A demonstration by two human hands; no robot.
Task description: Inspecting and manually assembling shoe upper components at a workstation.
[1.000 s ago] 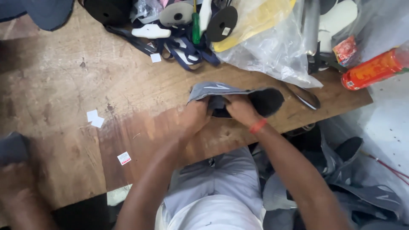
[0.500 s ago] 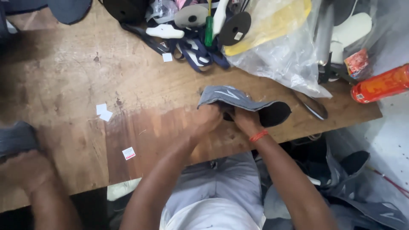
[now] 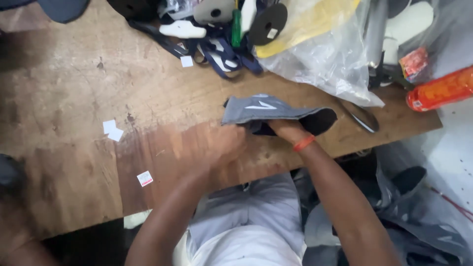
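Near the front edge of the worn brown wooden bench [image 3: 74, 88], towards its right-hand end: a grey fabric shoe upper with a pale stripe and a dark lining [image 3: 276, 112], resting flat on the wood. Right hand [image 3: 286, 129] with an orange band at the wrist, fingers curled under and into the near edge of the upper, pinching cloth between thumb and fingers. Left hand [image 3: 217, 145] blurred, just beside the upper's left end, over bare wood; spread or closed, impossible to tell, and no clear contact with the cloth.

Judged by the way it drapes and folds: light, soft, floppy, no stiffness of its own, likely to sag from any single pinch. Woven surface probably not slippery; hardly fragile, though a stitched edge could pull out of shape. Best taken at the rim of the dark opening or along the folded near edge, two holds well apart to keep it flat.

Along the far edge: a heap of dark blue straps and white and black shoe parts [image 3: 217, 29], a crumpled clear plastic bag with yellow sheet inside [image 3: 320, 54]. At the right-hand end, an orange plastic bottle [image 3: 438, 88] lying on its side. Small white paper scraps [image 3: 112, 130] on the left half.
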